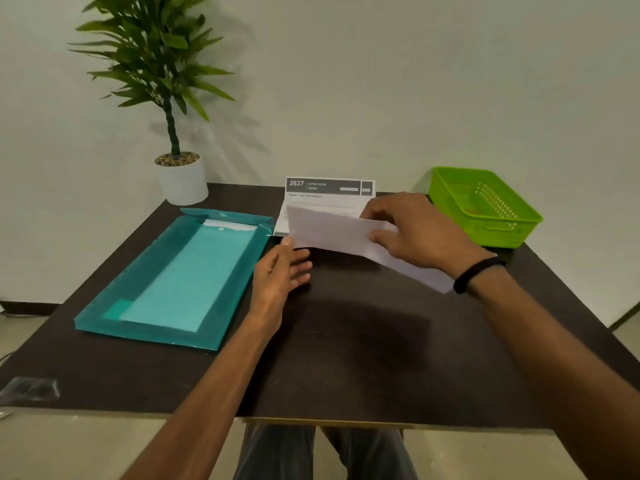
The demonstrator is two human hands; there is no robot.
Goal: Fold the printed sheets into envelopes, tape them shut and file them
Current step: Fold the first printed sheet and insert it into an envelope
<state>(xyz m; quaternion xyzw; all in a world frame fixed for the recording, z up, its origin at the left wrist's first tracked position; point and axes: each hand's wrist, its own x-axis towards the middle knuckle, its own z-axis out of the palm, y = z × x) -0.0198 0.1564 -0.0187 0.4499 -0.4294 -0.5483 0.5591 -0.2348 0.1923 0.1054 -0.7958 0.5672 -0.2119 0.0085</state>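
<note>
Head view: we look down on a dark table (346,341) with both our hands over a white sheet.
Sheet in hand: the folded sheet (332,232) is lifted a little above the table, in the middle and toward the far side; its blank side faces us.
Long axis: it runs from the far left down to the near right, and its near right end passes under our right wrist.
Right hand (415,230): it lies on top of the sheet, the fingers and thumb curled and pinching the paper near its middle. This hand carries the sheet.
Left hand (282,268): it is at the left end of the sheet, palm turned inward, fingers relaxed and nearly straight. The fingertips only touch the lower left corner; we see no pinch there.
Nearer hand: the left one is nearer to the free left edge, so we judge the next fold or crease belongs to it while the right keeps the paper steady.
Printed sheets (329,194): the rest lie just behind the lifted one, at the far edge of the table, the heading readable.
Folder (173,282): teal, flap open, left of our hands, well apart from the sheet; we take it as the filing place.
Basket (485,206): green, at the far right.
Tape: we cannot see any.
Plant (181,181): far left corner.
</note>
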